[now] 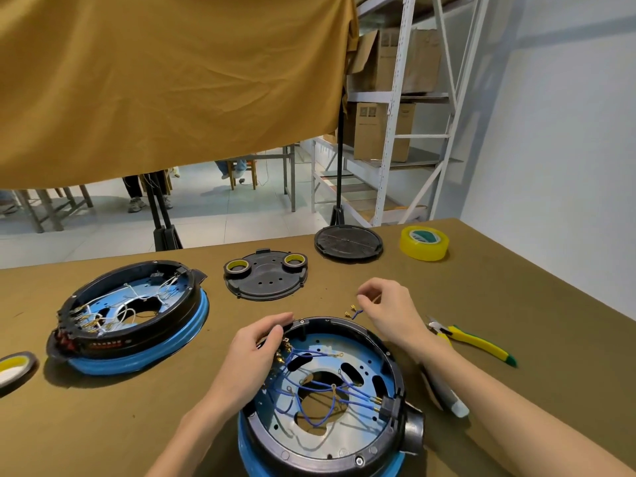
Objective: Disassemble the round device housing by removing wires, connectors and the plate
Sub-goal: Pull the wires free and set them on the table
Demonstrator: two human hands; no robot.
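A round black and blue housing (389,442) lies open at the near edge of the table, with blue wires (323,397) and brass connectors inside over a metal plate (330,366). My left hand (256,342) grips the housing's far-left rim, fingers curled at the connector block. Just beyond the housing my right hand (385,304) hovers over the table, its fingers curled as in a pinch. A short blue wire with brass terminals (354,313) lies on the table just below those fingertips; whether they touch it I cannot tell.
A second housing (134,315) with white wires sits at left. Two black cover plates (266,278) (348,242) lie further back, one carrying two tape rolls. A yellow tape roll (424,242) is at the back right, yellow-handled pliers (471,342) and a white tube (447,394) at right.
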